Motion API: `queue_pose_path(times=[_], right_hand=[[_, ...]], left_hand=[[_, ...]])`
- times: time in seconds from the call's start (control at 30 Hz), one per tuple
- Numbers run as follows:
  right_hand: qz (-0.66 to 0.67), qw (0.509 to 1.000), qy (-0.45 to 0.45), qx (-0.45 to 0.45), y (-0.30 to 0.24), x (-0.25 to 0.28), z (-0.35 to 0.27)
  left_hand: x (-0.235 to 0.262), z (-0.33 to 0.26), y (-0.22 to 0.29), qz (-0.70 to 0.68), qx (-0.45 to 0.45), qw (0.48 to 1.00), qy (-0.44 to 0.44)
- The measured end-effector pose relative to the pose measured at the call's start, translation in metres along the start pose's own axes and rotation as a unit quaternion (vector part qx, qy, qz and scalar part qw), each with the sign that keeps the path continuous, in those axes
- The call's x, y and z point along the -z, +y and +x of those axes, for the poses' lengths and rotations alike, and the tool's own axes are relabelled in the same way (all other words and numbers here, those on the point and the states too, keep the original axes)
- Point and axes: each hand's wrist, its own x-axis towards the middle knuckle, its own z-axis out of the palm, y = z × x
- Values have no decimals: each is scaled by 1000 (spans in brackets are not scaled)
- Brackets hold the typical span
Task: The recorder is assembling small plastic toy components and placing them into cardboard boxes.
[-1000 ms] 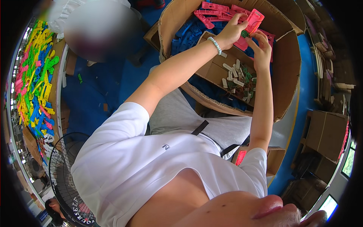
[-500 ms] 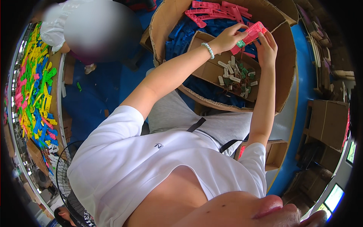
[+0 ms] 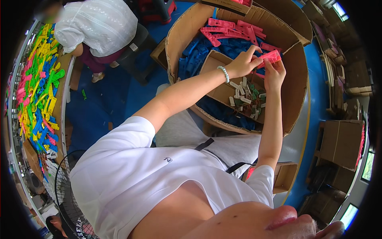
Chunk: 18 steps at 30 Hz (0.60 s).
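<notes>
Both my hands hold one flat pink plastic part above a big cardboard box. My left hand, with a bead bracelet on its wrist, pinches the part's left end. My right hand grips it from below on the right. Under the hands a smaller cardboard tray lies inside the box and holds several small white and green pieces. Blue plastic parts and more pink parts fill the box around the tray.
Another person in a white top bends over a table at the left that is covered with several yellow, green, pink and blue plastic parts. A floor fan stands lower left. Cardboard boxes are stacked at the right on the blue floor.
My hands lifted a pink part out of the pile in the box and now hold it together over the small tray. The view has shifted, so the other person shows more fully.
</notes>
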Motion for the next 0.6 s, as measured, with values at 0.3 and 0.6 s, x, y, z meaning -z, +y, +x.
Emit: queue_pose_path(times=[0.3,0.6], right_hand=[[62,997,34,26,22,10,5],[-25,983,110,145,-14,-3,-41]], left_hand=[[-9,0,15,-74,99,992,4],[-25,-3,9,-91,-113,989,-34]])
